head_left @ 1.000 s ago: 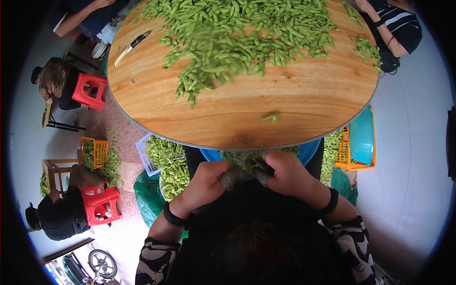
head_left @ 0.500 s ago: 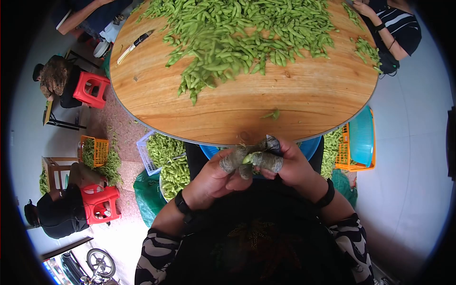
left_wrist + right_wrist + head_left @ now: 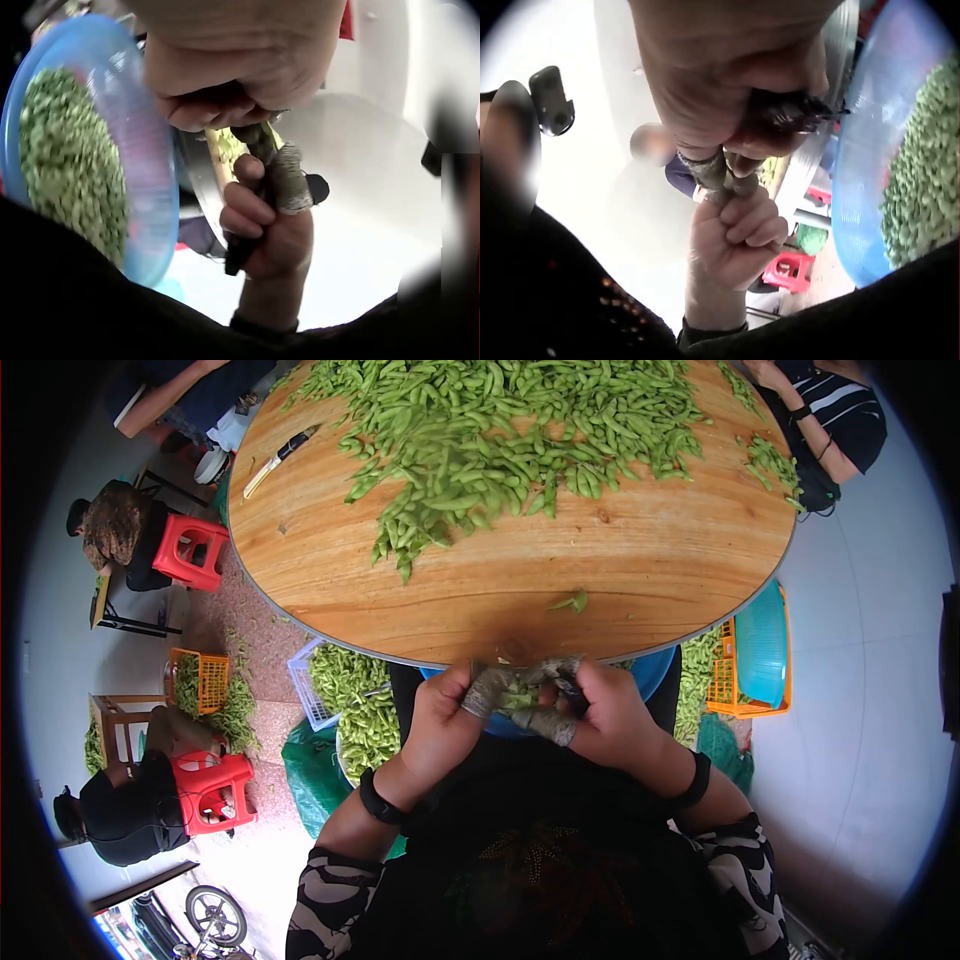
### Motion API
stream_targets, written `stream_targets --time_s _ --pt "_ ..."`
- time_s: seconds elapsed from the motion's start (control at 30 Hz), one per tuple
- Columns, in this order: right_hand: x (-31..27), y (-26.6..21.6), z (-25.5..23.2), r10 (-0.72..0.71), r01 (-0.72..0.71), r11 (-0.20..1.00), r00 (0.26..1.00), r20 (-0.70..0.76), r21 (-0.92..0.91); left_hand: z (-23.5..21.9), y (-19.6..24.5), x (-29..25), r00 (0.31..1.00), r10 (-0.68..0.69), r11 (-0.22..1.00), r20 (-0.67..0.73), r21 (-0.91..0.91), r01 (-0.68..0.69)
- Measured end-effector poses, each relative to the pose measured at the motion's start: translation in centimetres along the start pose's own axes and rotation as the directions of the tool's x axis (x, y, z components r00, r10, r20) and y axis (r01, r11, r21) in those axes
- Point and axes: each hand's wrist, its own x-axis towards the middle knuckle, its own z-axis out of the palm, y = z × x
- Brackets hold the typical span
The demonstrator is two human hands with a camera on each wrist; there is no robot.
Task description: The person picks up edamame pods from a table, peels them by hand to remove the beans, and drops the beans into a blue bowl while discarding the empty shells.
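In the head view both hands meet above a blue basin [image 3: 652, 672] at the table's near edge. My left hand [image 3: 445, 710] and right hand [image 3: 618, 710] pinch a green soybean pod [image 3: 517, 698] between taped thumbs and fingertips. Grey, worn tape wraps the left thumb [image 3: 484, 692] and the right thumb [image 3: 545, 724]. A dark object [image 3: 235, 255] sticks out under the curled fingers of the right hand in the left wrist view; its kind is hidden. Shelled green beans [image 3: 71, 161] fill much of the basin.
Soybean pods [image 3: 520, 450] heap over the round wooden table [image 3: 640, 590], with a knife [image 3: 280, 460] at its left. More pods [image 3: 368, 730] fill containers beside my lap. An orange crate [image 3: 743, 705] stands right. Several people sit around, some on red stools [image 3: 212, 790].
From low over the basin, the hands came up and closer together with a pod between the thumbs. Now they sit slightly forward, thumbs farther apart. The table's things stay put.
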Motion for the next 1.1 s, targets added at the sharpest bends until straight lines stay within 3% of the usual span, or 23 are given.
stream_targets --time_s 0.07,0.1,0.17,0.2,0.27,0.3,0.33,0.37,0.4,0.47,0.53,0.57,0.6,0.63,0.7,0.73,0.77,0.83,0.9,0.97,1.03,1.07,1.1 --pt "-0.3 0.5 0.6 -0.143 0.115 0.984 0.962 -0.232 -0.133 0.3 -0.1 0.2 0.958 0.285 0.921 0.0 0.279 -0.274" --pt "-0.2 0.7 0.8 -0.143 0.113 0.984 0.962 -0.234 -0.136 0.6 0.2 0.1 0.958 0.287 0.92 0.003 0.276 -0.276" --pt "0.2 1.0 1.2 -0.139 0.157 0.985 0.971 -0.197 0.076 1.3 0.9 -0.2 0.998 0.064 0.989 0.012 -0.135 -0.062" --pt "0.2 0.9 1.2 -0.139 0.156 0.985 0.97 -0.202 0.07 1.4 0.8 -0.4 0.998 0.067 0.988 0.019 -0.138 -0.064" --pt "0.2 0.8 1.1 -0.034 0.074 0.953 0.99 -0.137 0.295 1.2 0.5 -0.7 0.986 -0.163 0.934 0.026 -0.319 0.163" --pt "0.1 0.8 0.9 -0.033 0.073 0.954 0.989 -0.142 0.292 1.0 0.7 -0.7 0.986 -0.162 0.933 0.032 -0.32 0.163" --pt "-0.1 0.9 0.6 -0.073 0.079 0.996 0.989 -0.128 0.042 0.6 1.2 -0.7 0.998 0.061 0.998 -0.014 -0.022 -0.062" --pt "-0.2 0.9 0.4 -0.108 0.085 0.974 0.989 -0.102 -0.209 0.1 1.5 -0.8 0.958 0.286 0.919 0.007 0.28 -0.277" --pt "-0.2 0.8 0.3 -0.109 0.085 0.974 0.989 -0.103 -0.211 -0.8 1.4 -1.1 0.958 0.288 0.919 0.008 0.279 -0.279" --pt "-0.2 0.4 0.0 -0.284 0.215 0.909 0.947 -0.153 -0.357 -3.2 1.0 -2.2 0.916 0.377 0.722 -0.141 0.663 -0.195" --pt "0.2 0.3 -1.3 -0.273 0.186 0.906 0.944 -0.186 -0.381 -5.5 1.3 -3.3 0.861 0.44 0.534 -0.256 0.845 -0.022" --pt "0.6 0.4 -2.1 -0.26 0.154 0.901 0.94 -0.221 -0.405 -7.2 1.1 -3.7 0.843 0.455 0.467 -0.287 0.883 0.049" --pt "1.3 1.1 -2.8 -0.347 0.152 0.825 0.896 -0.276 -0.545 -8.8 0.9 -4.3 0.837 0.426 0.377 -0.342 0.909 0.179" --pt "2.0 1.6 -3.3 -0.347 0.152 0.826 0.897 -0.276 -0.543 -10.0 1.3 -4.9 0.852 0.391 0.261 -0.349 0.929 0.261" --pt "3.2 2.2 -4.1 -0.298 -0.01 0.736 0.893 -0.337 -0.677 -11.5 0.9 -5.4 0.762 0.51 0.165 -0.4 0.915 0.369" --pt "3.7 2.5 -4.2 -0.301 -0.006 0.736 0.892 -0.336 -0.677 -11.8 1.1 -5.2 0.725 0.621 0.044 -0.299 0.936 0.348" --pt "4.0 2.9 -4.2 -0.28 -0.019 0.731 0.903 -0.326 -0.682 -11.6 1.3 -5.1 0.723 0.623 0.043 -0.299 0.936 0.351" --pt "4.2 2.5 -4.1 -0.259 -0.024 0.725 0.916 -0.305 -0.689 -8.9 2.6 -4.2 0.745 0.564 0.236 -0.357 0.934 0.269" --pt "3.9 0.9 -3.9 -0.035 -0.051 0.863 0.986 -0.16 -0.502 -6.0 3.0 -2.3 0.851 0.499 0.495 -0.166 0.86 -0.122" --pt "3.0 0.4 -3.5 -0.057 0.009 0.901 0.994 -0.099 -0.433 -2.6 2.9 -0.3 0.899 0.438 0.667 0.003 0.669 -0.327" --pt "2.3 -0.1 -3.4 -0.073 0.051 0.934 0.996 -0.048 -0.354 -0.1 3.4 1.2 0.95 0.26 0.842 0.171 0.441 -0.31" --pt "2.2 -0.5 -3.5 -0.131 0.115 0.934 0.991 -0.023 -0.338 0.1 3.1 1.6 0.951 0.258 0.845 0.173 0.438 -0.309" --pt "2.0 -0.8 -3.6 -0.19 0.179 0.93 0.982 -0.002 -0.321 0.1 2.6 2.0 0.969 0.021 0.969 0.248 0.233 -0.08"
